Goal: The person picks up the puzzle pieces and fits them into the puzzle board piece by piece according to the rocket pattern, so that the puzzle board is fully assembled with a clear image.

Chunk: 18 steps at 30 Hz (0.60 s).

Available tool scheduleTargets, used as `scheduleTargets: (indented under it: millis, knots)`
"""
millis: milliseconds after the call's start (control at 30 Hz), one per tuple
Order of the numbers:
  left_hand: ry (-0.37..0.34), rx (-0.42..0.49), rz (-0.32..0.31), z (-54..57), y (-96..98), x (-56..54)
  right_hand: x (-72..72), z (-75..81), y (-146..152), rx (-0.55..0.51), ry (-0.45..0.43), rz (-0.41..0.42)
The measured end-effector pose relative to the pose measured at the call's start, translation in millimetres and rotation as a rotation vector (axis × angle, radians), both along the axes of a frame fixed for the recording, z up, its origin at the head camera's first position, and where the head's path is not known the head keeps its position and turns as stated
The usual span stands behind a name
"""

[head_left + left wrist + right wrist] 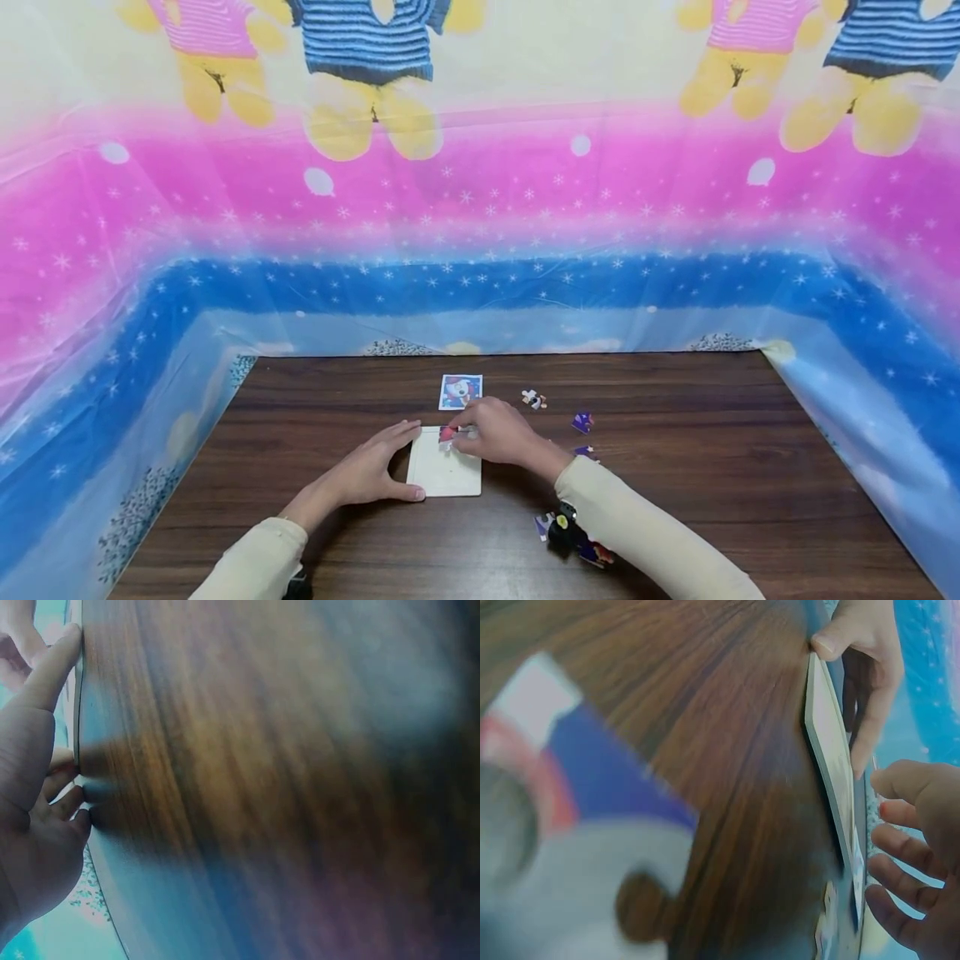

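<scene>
A square cream puzzle tray (442, 475) lies flat on the table. My left hand (375, 467) holds it by the left side, the thumb at the near corner and the fingers at the far corner. Near the tray's far edge is a jigsaw piece (447, 435) with red and white print. My right hand (491, 432) pinches this piece from the right, index finger and thumb at it; the hand covers the tray's far right corner. In the right wrist view, the left hand (870, 660) is seen at the tray (826, 727), with my right hand (922, 832) close beside it.
A small picture card (461, 390) lies just beyond the tray. Loose jigsaw pieces (534, 400) are at its right, with purple pieces (582, 422) farther over. More pieces (543, 525) lie near my right forearm, partly hidden by the wrist camera (566, 533). A printed cloth (480, 283) surrounds the table.
</scene>
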<state>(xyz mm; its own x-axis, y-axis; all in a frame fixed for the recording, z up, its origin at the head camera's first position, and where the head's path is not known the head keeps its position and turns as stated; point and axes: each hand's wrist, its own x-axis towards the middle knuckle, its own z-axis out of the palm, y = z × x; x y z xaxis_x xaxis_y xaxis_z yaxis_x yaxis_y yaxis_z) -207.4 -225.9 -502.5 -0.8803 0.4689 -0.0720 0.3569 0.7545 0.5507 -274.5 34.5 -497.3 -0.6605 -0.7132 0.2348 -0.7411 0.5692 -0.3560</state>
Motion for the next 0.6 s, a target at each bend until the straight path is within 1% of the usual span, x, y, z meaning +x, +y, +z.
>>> scheduleTargets:
  millis: [200,467,600]
  knots:
    - [0.002,-0.004,0.003,0.9,-0.2,-0.3,1.8,-2.0,-14,0.013,-0.035,-0.018]
    - [0.012,-0.004,-0.001,1.3,0.0,0.1,1.4,-6.8,-22,0.054,-0.012,-0.056]
    - [0.015,0.001,-0.005,0.8,-0.5,0.1,1.9,-8.0,-23,0.052,-0.016,-0.067]
